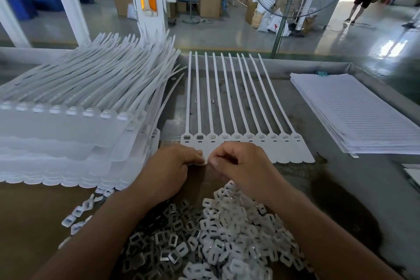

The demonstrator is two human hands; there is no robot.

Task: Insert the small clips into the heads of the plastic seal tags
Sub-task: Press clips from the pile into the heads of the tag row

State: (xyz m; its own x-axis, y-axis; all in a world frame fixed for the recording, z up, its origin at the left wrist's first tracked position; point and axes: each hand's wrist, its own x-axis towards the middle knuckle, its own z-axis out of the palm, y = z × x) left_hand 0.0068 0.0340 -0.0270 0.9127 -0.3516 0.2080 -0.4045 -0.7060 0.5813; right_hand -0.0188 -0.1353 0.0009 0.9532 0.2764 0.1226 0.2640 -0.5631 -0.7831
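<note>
At the far left of the desk (341, 188), a tall stack of white tags (68, 143) lies fanned out, tails pointing away from you.

Just right of it, your left hand (175, 166) rests knuckles up. Its grip is narrow, fingertips curled onto the flat lower edge of a strip of tags (250, 141). This strip lies flat at the centre of the desk: ten tags side by side, their small windowed heads in a row just beyond your fingers, their thin tails running away from you.

Your right hand (241, 163) meets the left at the same edge, thumb and forefinger closed together. I cannot tell whether they hold a clip or only the tag.

Below both wrists, nearest you, is a loose pile of clips (227, 229), small square frames, some white, some metal-grey.

At the far right lies a stack of lined sheets (363, 116).

The tags look light, thin and bendy, so the strip would likely slide or buckle if pushed. Pin it by the flat flag just below the heads. The clips look tiny, stiff and slippery, so pinch one by its outer edges.
</note>
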